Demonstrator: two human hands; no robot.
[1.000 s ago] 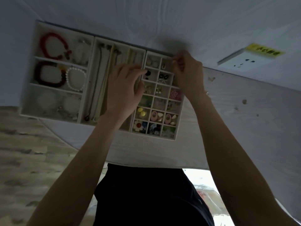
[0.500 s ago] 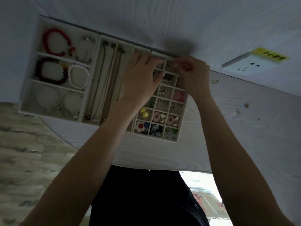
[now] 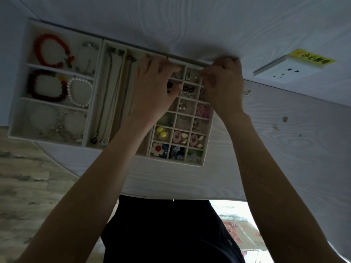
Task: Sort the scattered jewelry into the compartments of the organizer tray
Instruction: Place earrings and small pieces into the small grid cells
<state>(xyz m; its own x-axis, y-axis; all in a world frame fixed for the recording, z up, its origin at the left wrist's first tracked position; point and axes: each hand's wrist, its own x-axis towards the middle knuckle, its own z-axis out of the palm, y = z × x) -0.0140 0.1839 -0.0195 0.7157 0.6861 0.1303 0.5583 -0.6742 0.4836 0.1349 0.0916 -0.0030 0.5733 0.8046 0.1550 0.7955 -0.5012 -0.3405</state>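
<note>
Both hands have shifted to the organizer tray (image 3: pixel 18 118)'s top-row small cells, centre frame — left hand (image 3: pixel 152 90) fingers extended, right hand (image 3: pixel 223 86) curled, contents unclear — likely placing a small piece.

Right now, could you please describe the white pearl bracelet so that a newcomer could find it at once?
Start at the organizer tray on the table and take its left section, which holds the bracelets. In the middle compartment there, the white pearl bracelet lies on the right, beside a dark red bead bracelet. It is the only ring of small, round white pearls.
</note>
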